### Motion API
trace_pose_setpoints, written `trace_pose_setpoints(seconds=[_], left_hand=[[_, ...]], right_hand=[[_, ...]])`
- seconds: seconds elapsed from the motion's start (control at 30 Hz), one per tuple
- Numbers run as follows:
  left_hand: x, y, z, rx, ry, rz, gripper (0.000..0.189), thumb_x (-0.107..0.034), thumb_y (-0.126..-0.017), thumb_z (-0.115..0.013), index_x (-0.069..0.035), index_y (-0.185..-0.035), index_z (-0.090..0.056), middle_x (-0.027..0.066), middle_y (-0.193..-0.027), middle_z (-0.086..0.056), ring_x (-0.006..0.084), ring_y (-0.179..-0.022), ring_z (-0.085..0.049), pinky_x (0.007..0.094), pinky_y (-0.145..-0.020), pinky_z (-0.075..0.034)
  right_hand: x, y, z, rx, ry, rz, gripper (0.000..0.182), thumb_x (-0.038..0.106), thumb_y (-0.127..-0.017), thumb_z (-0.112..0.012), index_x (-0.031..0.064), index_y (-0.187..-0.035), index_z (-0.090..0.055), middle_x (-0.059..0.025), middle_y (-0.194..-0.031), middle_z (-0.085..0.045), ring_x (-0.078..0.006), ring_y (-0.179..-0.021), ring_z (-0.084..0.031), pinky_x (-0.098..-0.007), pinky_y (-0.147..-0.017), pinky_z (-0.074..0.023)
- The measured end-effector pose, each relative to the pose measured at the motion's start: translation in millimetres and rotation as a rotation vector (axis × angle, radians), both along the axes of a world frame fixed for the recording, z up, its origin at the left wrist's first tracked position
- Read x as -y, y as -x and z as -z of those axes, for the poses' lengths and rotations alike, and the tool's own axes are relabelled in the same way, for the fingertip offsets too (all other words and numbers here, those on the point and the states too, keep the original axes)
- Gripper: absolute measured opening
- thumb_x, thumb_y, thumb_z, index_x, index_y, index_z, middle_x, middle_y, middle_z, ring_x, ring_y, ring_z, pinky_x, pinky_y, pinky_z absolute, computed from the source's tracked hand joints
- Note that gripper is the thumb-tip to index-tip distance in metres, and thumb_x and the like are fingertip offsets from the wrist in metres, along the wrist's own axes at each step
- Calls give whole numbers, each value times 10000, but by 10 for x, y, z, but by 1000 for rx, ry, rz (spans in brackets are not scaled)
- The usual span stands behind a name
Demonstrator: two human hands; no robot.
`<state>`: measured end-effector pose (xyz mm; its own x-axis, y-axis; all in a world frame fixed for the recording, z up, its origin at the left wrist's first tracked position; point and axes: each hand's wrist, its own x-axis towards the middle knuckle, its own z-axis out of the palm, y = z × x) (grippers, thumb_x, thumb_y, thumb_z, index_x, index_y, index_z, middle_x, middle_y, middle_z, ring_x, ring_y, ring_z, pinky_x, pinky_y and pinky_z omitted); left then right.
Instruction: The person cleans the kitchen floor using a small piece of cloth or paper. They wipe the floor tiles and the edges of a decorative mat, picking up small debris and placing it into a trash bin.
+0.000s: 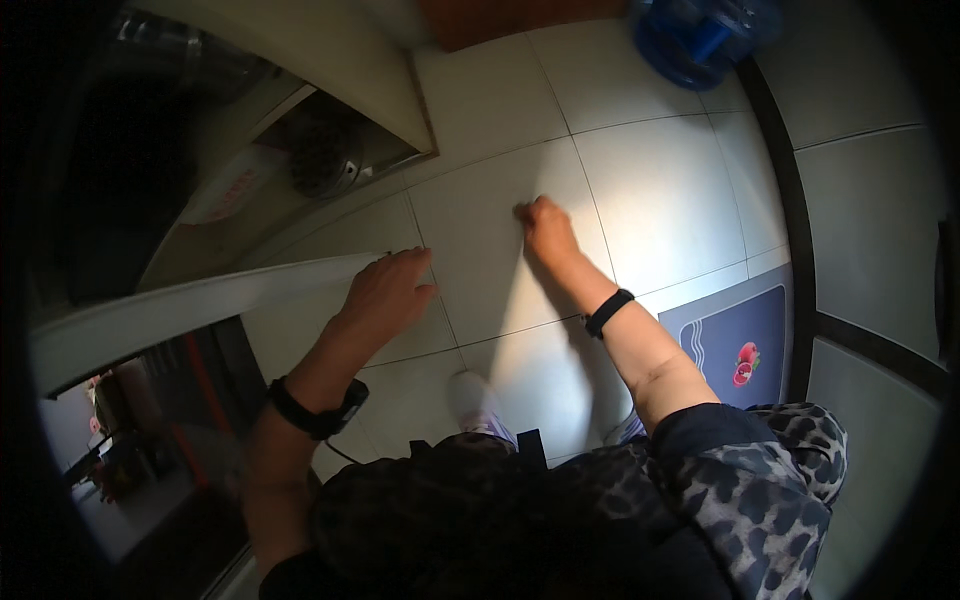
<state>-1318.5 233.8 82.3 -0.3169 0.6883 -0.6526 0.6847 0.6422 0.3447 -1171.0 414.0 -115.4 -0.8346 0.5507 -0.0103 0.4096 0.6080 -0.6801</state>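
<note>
My left hand [390,292] rests on the end of a pale cabinet door [247,289] that stands out from an open cabinet, its fingers over the edge and the thumb apart. Over the tiled floor [495,187], my right hand [548,225] is held out with its fingers curled in; whether something small is between them cannot be told. Both wrists wear black bands. Inside the cabinet, left of the hands, are a dark round object with holes [322,157] and a white plastic bag [236,184] with red print.
Blue water jug [690,45] stands at the top right. Grey mat [739,337] with a fruit picture lies by grey cabinet fronts [870,240] on the right. A cabinet corner [420,142] juts out at upper left. My shoes [474,401] are below the hands.
</note>
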Motion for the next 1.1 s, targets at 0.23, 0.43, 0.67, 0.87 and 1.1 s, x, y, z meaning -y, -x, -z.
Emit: trace_pose_setpoints(seconds=[0.23,0.43,0.67,0.87,1.1], left_hand=[[-206,4,-483,5,96,186,483,-222,-823,-600,16,-1225,-474,190,-1175,-543,357,-1049,-523,381,-907,-414],[-551,99,226,17,68,99,355,-266,-790,-611,21,-990,-557,184,-960,-593,333,-903,-586,411,-761,-469],[-589,-71,1198,-179,292,-120,808,-361,-672,-757,41,-1276,-402,220,-1345,-364,329,-1104,-506,373,-870,-471],[-619,-238,1514,-245,327,-218,1125,-435,-578,-806,169,-1317,-208,326,-1385,-224,405,-1304,-242,402,-975,-404],[-609,-246,1476,-347,410,-293,1272,-472,-497,-844,178,-1328,-132,373,-1375,-173,313,-1181,-454,294,-806,-506]], right_hand=[[-374,-133,-84,-39,7,8,201,-3,-693,-532,48,-831,-669,-186,-809,-594,-361,-780,-580,-434,-700,-478],[-152,415,211,-119,199,202,179,54,-705,-581,30,-853,-679,-176,-815,-645,-321,-747,-624,-386,-689,-502],[126,-225,32,6,-188,-317,154,-15,-650,-539,46,-781,-592,-147,-802,-556,-310,-841,-533,-417,-724,-424],[-1875,-982,-219,-93,-449,498,168,-11,-761,-517,29,-829,-665,-176,-800,-588,-343,-777,-580,-403,-698,-478],[-3312,-1281,-581,13,-387,1089,200,66,-778,-561,77,-929,-691,-183,-915,-647,-342,-829,-616,-381,-758,-487]])
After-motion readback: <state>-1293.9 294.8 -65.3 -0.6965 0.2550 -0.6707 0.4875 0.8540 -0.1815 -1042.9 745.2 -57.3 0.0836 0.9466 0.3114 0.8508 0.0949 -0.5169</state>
